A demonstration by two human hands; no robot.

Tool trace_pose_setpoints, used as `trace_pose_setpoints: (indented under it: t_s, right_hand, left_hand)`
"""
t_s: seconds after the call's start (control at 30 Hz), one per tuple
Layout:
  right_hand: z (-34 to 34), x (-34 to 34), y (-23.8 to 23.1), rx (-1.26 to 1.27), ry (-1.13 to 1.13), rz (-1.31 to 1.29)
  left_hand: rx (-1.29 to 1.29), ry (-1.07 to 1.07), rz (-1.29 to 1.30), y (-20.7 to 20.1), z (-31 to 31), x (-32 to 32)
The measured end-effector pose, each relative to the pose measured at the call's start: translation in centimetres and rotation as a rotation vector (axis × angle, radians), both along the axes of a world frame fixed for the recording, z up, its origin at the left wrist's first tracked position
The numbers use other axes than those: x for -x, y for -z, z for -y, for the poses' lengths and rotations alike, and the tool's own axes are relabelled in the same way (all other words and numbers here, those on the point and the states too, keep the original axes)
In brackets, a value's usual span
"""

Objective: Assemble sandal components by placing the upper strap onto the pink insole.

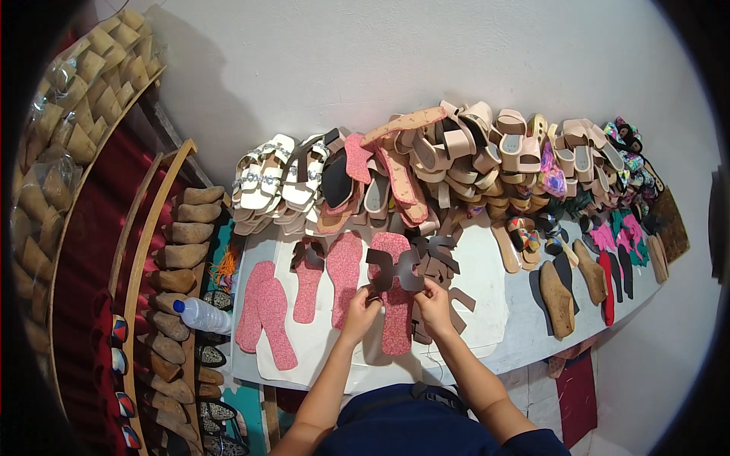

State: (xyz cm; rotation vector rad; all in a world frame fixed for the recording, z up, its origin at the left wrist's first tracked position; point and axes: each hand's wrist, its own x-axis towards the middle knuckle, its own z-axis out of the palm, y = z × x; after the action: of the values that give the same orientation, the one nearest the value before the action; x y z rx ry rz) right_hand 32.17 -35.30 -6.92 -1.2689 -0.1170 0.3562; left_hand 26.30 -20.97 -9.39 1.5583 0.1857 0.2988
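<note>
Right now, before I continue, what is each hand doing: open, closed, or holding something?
Left hand: closed, pinching the left side of the dark brown cut-out piece.
Right hand: closed, pinching its right side.

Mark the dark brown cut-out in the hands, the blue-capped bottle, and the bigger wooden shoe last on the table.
Dark brown cut-out [407, 278]: head view, on its right half.
Blue-capped bottle [207, 316]: head view, on its clear body.
Wooden shoe last [558, 301]: head view, mid-length.
</note>
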Motion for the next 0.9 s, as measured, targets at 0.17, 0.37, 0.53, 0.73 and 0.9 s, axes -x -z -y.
trace_pose_setpoints:
  t_s: [0.17,0.37,0.53,0.73,0.9]
  right_hand:
    - [-0.5,0.0,0.7,-0.013,0.028,0.011]
    - [-0.5,0.0,1.7,0.05,0.02,-0.024]
    - [-0.9,0.4,0.7,0.034,0.055,-0.03]
    - [-0.6,0.0,2.1,0.037,0.026,-0.068]
    - [-0.9,0.2,1.7,-0.019,0.007,-0.036]
  left_hand:
    - [0.197,0.04,-0.054,-2.2,0.5,-0.1]
    - [0.211,-0.127,-0.07,-0.1,0.8,-0.3]
    - [0.394,-0.116,-0.054,0.1,1.0,-0.2]
    - [0.427,-0.143,-0.025,0.3,1.9,-0.6]
    - [0.507,-0.167,-0.132,-0.1,1.7,-0.6]
